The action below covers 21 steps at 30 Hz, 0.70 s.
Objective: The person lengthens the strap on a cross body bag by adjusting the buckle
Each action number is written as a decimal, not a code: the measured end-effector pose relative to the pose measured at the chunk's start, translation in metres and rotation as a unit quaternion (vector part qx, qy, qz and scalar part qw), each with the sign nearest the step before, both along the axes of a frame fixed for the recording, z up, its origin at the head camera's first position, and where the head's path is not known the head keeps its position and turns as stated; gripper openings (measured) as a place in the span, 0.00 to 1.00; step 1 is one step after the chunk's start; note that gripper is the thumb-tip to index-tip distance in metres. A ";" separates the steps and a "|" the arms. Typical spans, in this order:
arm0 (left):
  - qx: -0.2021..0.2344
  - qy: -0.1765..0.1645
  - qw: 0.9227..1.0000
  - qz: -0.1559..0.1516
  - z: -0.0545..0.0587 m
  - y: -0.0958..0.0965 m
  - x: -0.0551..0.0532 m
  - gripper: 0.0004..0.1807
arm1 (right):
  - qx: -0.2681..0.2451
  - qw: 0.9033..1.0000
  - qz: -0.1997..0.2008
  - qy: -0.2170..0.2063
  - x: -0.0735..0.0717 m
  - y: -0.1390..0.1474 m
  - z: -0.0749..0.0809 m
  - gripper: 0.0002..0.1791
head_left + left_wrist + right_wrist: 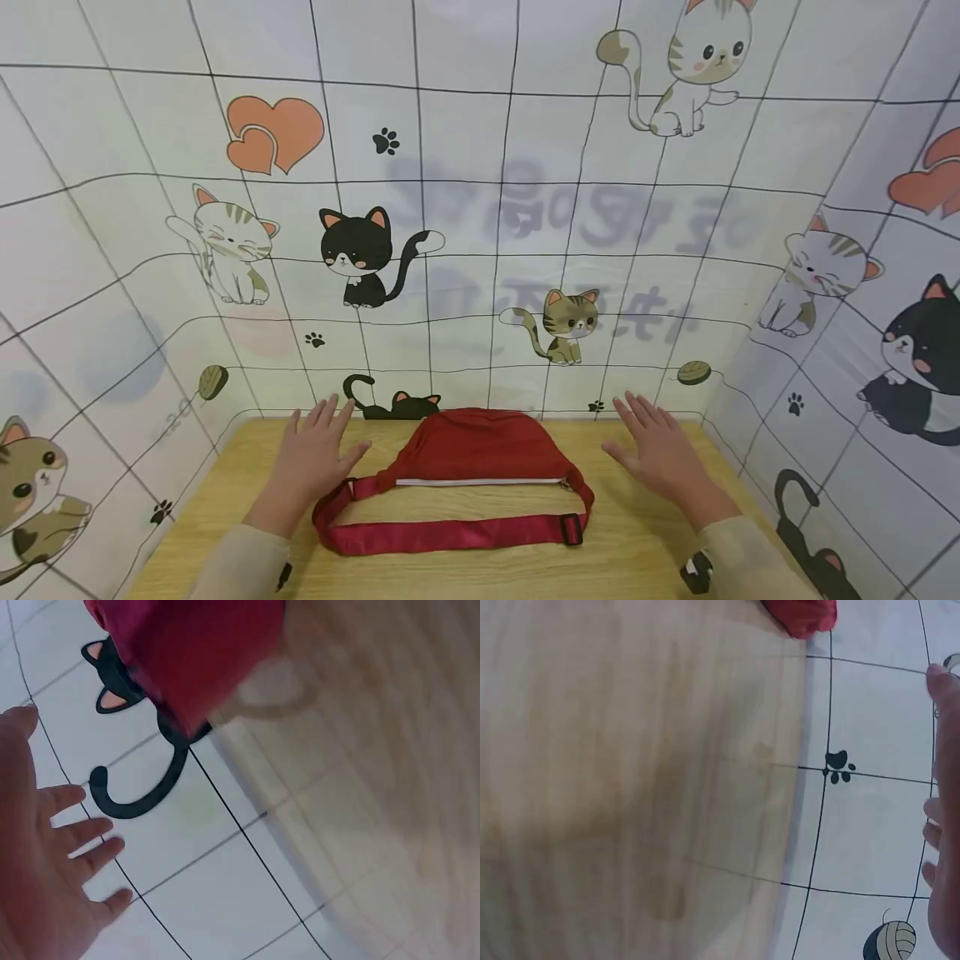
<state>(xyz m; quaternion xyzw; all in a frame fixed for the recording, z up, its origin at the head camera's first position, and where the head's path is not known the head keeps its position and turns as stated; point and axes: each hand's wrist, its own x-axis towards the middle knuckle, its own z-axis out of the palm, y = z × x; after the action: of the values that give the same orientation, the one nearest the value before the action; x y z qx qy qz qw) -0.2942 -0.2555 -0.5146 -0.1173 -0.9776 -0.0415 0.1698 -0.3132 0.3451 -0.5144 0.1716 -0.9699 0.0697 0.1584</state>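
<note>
A red waist bag (483,446) lies on the wooden table, its white zipper edge facing me and its strap (450,535) looped in front, with a black buckle (571,529) at the right. To the left of the bag is my left hand (311,450), fingers spread and straight, overlapping the strap's left end in the head view. My right hand (660,446) is held to the right of the bag, apart from it, with its fingers extended. Both hands hold nothing. Each wrist view catches part of the red bag (202,652) beyond the outstretched fingers.
The wooden tabletop (420,579) runs back to a white wall covering (465,217) with grid lines and cartoon cats. Similar covering encloses the left and right sides. A dark band-like piece (697,573) shows at the right sleeve.
</note>
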 end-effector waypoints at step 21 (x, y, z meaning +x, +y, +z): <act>0.112 -0.074 0.965 -0.224 -0.014 0.116 0.049 0.23 | -0.069 0.977 0.200 0.023 0.069 -0.060 -0.031 0.40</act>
<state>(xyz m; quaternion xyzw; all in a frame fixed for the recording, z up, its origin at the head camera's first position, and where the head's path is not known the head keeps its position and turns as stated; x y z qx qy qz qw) -0.2452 -0.1393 -0.5289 -0.3101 -0.9252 -0.1966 0.0957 -0.2446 0.2848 -0.5451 0.3525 -0.9048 0.1623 0.1753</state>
